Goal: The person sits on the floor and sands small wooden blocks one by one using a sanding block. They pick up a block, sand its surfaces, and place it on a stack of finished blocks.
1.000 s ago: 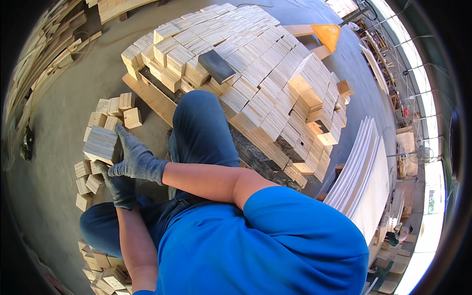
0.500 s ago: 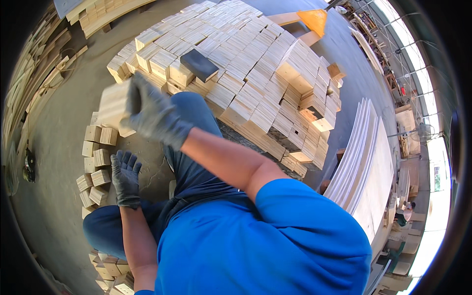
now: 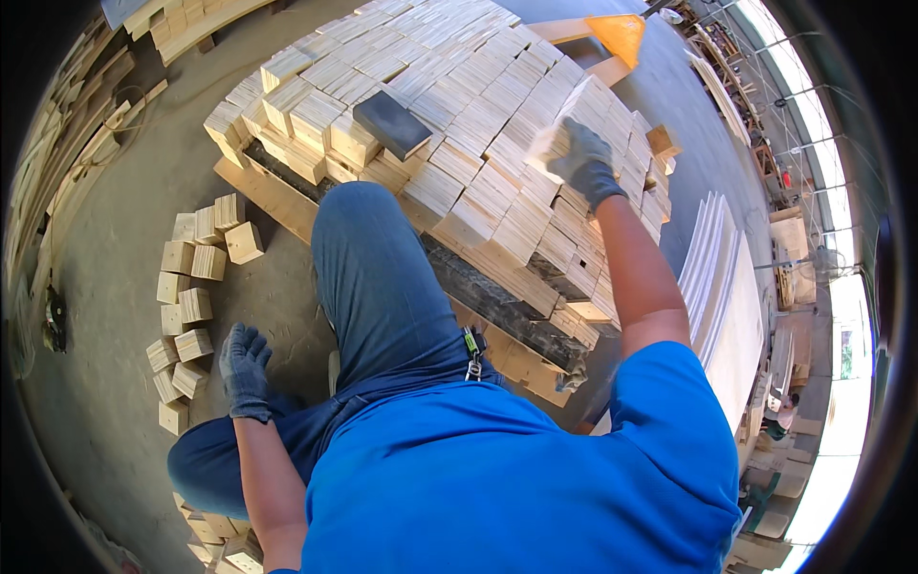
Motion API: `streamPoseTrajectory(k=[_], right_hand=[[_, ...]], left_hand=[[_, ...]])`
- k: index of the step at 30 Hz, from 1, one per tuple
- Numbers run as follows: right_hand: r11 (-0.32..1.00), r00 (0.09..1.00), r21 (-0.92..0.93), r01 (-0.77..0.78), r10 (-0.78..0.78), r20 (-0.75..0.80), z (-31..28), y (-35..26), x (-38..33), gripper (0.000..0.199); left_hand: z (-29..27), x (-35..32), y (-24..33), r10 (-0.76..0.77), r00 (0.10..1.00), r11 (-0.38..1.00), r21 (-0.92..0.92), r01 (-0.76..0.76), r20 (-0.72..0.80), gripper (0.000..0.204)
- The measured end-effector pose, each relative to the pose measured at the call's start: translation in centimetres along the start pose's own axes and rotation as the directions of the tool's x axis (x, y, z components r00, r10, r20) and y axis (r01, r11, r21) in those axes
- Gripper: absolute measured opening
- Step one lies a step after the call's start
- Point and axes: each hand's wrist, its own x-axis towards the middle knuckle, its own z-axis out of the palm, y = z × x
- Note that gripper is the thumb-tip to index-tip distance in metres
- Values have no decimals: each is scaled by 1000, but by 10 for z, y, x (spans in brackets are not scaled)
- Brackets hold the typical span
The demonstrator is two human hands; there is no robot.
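Note:
My right hand [image 3: 581, 161], in a grey glove, reaches across the stack with its fingers closed on a pale wooden block [image 3: 547, 153]. Motion blurs both a little. Under it spreads a large stack of wooden blocks [image 3: 469, 105], packed tightly in rows. My left hand [image 3: 246, 368], gloved too, hangs above my bent knee. It holds nothing, and its fingers are apart and slightly curled. Beside it on the floor, a curved line of wooden blocks [image 3: 194, 304] stands partly doubled. One loose block [image 3: 244, 242] sits tilted at the far end of that line.
A black-topped rectangular piece [image 3: 392, 125] lies on the stack, which rests on a wooden pallet [image 3: 273, 196]. An orange pallet-jack part [image 3: 614, 40] shows at the far side. White sheets [image 3: 719, 287] lie to the right. More blocks [image 3: 225, 536] are at the lower left.
My right hand has swung from the floor blocks rightward to the stack. It held a block before too; whether it is the same one I cannot tell. My left hand has barely moved.

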Motion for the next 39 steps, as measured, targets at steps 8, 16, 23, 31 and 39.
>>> streamPoseTrajectory(k=[8, 16, 23, 31, 39], right_hand=[[955, 944, -214, -206, 252, 215, 12, 81, -12, 92], [908, 927, -284, -307, 353, 125, 44, 76, -39, 90], [911, 928, -254, -325, 358, 97, 44, 64, -32, 76], [988, 988, -94, 121, -129, -83, 43, -35, 15, 84], [919, 933, 191, 343, -358, 47, 12, -234, 34, 75]], left_hand=[[4, -1, 3, -40, 996, 994, 100, 48, -76, 48], [9, -1, -2, -2, 998, 969, 247, 18, -67, 43], [16, -3, 0, 22, 998, 967, 255, -5, -65, 42], [29, -26, 19, 84, 995, 990, 110, -89, 51, 39], [32, -32, 13, 320, 947, 846, 457, -275, -24, 49]])
